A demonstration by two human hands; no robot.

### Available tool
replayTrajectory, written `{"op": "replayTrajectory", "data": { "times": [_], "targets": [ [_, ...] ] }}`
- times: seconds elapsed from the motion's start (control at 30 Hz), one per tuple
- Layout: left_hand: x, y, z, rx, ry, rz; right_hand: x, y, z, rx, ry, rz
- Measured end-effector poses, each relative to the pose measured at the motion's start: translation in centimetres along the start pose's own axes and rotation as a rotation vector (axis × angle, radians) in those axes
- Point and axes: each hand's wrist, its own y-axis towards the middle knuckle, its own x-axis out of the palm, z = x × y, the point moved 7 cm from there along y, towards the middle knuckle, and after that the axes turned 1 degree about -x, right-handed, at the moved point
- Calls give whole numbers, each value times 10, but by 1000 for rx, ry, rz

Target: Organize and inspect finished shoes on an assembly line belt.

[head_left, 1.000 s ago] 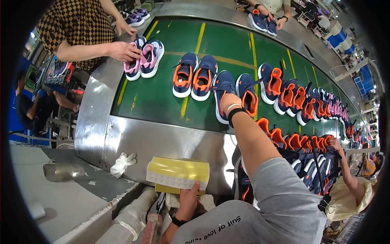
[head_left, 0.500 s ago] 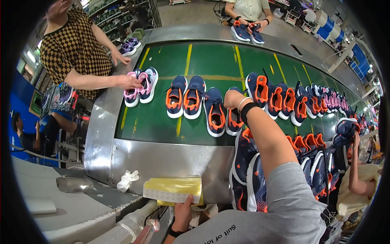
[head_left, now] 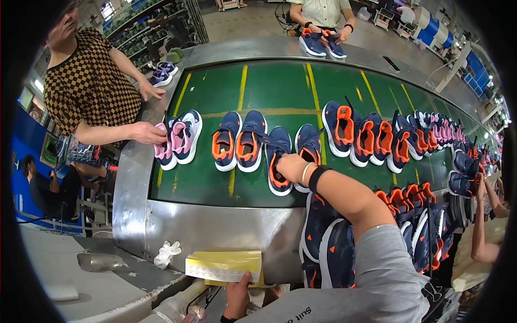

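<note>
My left hand [head_left: 237, 295] grips the lower edge of a yellow sheet of labels [head_left: 226, 260], its pale printed strip folded toward me. My right hand [head_left: 294, 168] reaches over the green conveyor belt into the opening of a navy sneaker [head_left: 279, 141] with orange lining; its fingertips are hidden inside. Right beside it stands the matching navy sneaker [head_left: 308, 141], partly covered by my hand and wrist. To the left is another pair of navy sneakers, a left shoe [head_left: 226, 141] and a right shoe [head_left: 252, 141], both upright with toes pointing away.
At the belt's left end a co-worker touches pink-lined sneakers [head_left: 186, 137]. Another person across the belt handles navy sneakers [head_left: 313, 43]. Rows of shoes run along the right. Large navy sneakers [head_left: 338, 253] stand beside my right arm. A crumpled white cloth [head_left: 167, 254] lies near the metal edge.
My right hand has moved left from the right shoe of the nearest pair into the left shoe. My left hand keeps hold of the label sheet. The view has shifted slightly.
</note>
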Motion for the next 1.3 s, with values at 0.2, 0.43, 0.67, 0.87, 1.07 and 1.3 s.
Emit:
{"op": "replayTrajectory", "data": {
  "times": [0.2,0.43,0.67,0.87,1.07,1.3],
  "targets": [
    [4,8,-5,-29,39,-9,0,3,-4,78,-430,172],
    [7,18,-13,-70,-33,-5,2,12,5,16,-357,332],
    [10,22,-14,-90,-26,-4,15,24,17,94,-252,281],
    [13,22,-13,-108,-12,-2,18,28,22,136,-135,212],
    [13,26,-13,-128,19,-11,19,32,25,144,-66,143],
    [9,28,-18,-130,25,-13,23,32,28,149,-72,158]
  ]
}}
